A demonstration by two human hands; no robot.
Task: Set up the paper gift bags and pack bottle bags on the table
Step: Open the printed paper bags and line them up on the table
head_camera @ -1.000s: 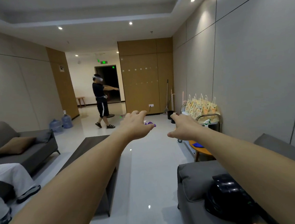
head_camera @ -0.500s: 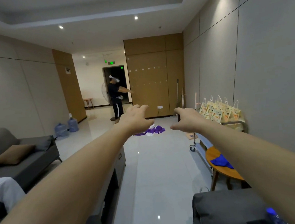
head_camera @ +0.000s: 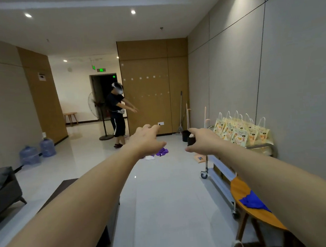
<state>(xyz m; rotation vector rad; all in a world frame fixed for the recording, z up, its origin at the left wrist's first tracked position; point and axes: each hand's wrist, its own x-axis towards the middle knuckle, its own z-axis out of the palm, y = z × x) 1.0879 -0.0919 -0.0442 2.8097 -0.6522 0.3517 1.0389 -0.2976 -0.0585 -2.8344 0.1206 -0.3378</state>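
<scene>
Fingers on our left hand [head_camera: 147,141] and right hand [head_camera: 203,140] hang loose and hold nothing, both arms stretched out over the shiny floor [head_camera: 164,201]. Close by on our right, a blue cloth [head_camera: 252,201] lies on a round wooden table [head_camera: 239,187]. Farther along that wall, paper gift bags [head_camera: 240,131] stand in rows on a metal cart [head_camera: 218,169]. Far off, another person [head_camera: 117,113] stands with arms out.
</scene>
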